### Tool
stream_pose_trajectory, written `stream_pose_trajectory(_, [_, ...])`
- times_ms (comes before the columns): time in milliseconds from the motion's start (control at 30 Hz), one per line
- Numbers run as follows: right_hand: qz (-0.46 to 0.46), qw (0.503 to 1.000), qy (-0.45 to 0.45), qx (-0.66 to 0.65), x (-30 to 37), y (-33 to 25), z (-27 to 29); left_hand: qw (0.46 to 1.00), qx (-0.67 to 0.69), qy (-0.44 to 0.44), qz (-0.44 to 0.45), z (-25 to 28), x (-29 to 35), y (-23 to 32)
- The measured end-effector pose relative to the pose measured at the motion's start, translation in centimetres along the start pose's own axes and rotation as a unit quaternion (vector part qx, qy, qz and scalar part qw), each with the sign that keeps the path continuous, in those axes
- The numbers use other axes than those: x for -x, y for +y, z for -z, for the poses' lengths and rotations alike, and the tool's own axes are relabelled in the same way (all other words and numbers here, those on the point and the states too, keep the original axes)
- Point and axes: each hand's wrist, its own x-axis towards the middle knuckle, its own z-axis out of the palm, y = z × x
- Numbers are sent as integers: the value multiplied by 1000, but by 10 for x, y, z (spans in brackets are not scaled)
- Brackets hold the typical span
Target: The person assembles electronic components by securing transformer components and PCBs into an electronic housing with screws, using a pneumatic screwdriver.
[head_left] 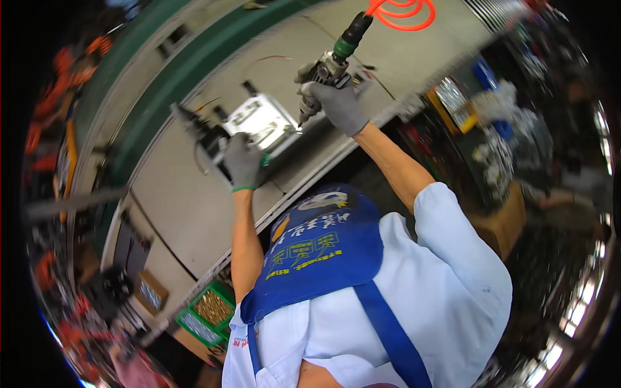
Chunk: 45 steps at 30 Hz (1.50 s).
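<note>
Well to the near left of the white metal housing (259,124), you have a cardboard box (147,294) of small silvery parts, then a green bin (212,306) of gold-coloured pieces. Just left of the housing sits a dark component (212,137), too blurred to identify. Your gloved left hand (242,160) is at the housing's near-left edge, fingers bent; whether they pinch it or merely rest there, I cannot tell.

The housing lies on the worktop (174,200), between your hands, bright face up. It sits askew to the worktop's edge; its long axis seems to run from far left to near right, though glare and lens bend leave that uncertain.

At its right, your right hand (337,103) is wrapped firmly around a pneumatic driver (341,50). The driver's long axis slants, nose toward the housing's right edge, tail pointing away to the far right, where an orange coiled hose (407,26) begins. You look to be midway through driver work on that edge; contact, and how many fastenings are done or left, cannot be made out.
</note>
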Motion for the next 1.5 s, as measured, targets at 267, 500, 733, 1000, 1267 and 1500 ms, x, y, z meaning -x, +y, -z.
stream_pose_trajectory(267, [-7,936,177,303,142,58,199,998,59,15,22,0,-5,19])
stream_pose_trajectory(500, [-148,729,-126,656,197,85,346,992,-98,81,-21,-1,10,39])
stream_pose_trajectory(733, [-166,515,-369,756,163,114,474,979,-120,141,84,-18,10,39])
stream_pose_trajectory(1000, [-185,473,-393,767,125,126,555,960,-193,163,117,-27,11,13])
stream_pose_trajectory(1267, [-238,464,-384,762,94,137,575,960,-209,128,136,-23,9,-1])
stream_pose_trajectory(1500, [-310,473,-335,753,81,160,567,958,-227,112,139,-29,4,20])
